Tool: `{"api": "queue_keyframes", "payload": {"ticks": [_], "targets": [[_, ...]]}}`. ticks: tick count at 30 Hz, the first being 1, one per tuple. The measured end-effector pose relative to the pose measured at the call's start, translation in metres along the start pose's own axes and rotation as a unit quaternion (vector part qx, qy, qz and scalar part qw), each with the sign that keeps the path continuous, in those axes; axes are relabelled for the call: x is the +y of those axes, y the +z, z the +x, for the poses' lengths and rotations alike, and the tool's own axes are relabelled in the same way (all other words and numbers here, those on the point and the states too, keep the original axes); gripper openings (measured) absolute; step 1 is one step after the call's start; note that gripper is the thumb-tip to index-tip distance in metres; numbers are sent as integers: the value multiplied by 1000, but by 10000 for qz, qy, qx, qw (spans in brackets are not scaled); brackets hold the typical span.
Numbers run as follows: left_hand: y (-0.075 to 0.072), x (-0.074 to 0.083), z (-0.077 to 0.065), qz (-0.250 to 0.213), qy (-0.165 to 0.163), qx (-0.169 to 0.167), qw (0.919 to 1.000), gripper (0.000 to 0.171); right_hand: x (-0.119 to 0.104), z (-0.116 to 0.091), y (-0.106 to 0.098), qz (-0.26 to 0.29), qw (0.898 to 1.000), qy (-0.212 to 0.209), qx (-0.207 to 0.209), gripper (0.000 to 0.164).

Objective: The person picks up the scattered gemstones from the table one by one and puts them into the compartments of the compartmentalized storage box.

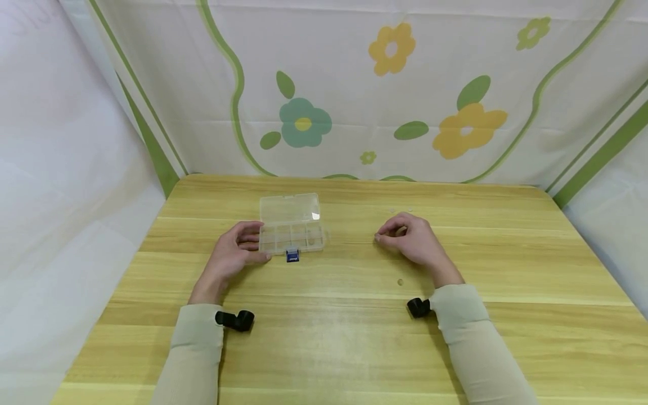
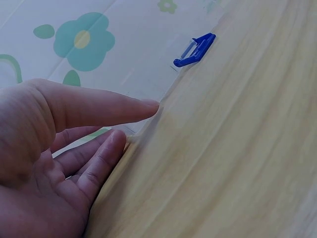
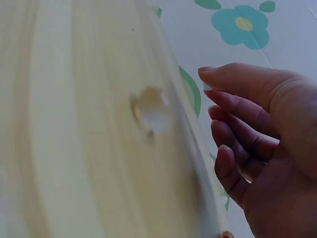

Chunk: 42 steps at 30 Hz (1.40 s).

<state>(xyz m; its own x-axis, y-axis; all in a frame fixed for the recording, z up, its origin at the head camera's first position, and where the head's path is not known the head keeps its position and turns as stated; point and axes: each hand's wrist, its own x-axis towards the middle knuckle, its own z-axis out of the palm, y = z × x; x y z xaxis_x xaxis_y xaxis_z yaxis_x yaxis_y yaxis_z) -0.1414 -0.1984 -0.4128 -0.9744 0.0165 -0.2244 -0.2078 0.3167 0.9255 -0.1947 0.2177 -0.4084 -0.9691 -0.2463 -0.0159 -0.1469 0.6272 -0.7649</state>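
A clear plastic compartment box sits left of centre on the table in the head view, its lid raised at the back. A blue latch juts from its front. My left hand holds the box's left end, thumb at the front corner and fingers along the side. To the right, my right hand pinches a small clear piece between thumb and forefinger, mostly covered by the fingertips. A clear round bead-like piece lies on the table nearer the front, blurred in the right wrist view.
Small clear pieces lie beyond my right hand on the wooden table. A flower-printed cloth hangs behind the table. Black wrist cameras stick out from both sleeves.
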Motion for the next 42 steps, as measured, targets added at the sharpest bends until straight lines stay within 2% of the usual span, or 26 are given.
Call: {"api": "queue_keyframes", "payload": {"ticks": [5, 16, 42], "targets": [[0, 1, 0, -18, -8, 11, 10000, 80, -8, 7, 10, 195, 9997, -92, 108, 10], [2, 1, -1, -22, 44, 50, 10000, 80, -24, 15, 26, 414, 9991, -104, 60, 11], [2, -2, 1, -14, 47, 133, 9999, 80, -53, 32, 64, 585, 9972, -468, -18, 7]]}}
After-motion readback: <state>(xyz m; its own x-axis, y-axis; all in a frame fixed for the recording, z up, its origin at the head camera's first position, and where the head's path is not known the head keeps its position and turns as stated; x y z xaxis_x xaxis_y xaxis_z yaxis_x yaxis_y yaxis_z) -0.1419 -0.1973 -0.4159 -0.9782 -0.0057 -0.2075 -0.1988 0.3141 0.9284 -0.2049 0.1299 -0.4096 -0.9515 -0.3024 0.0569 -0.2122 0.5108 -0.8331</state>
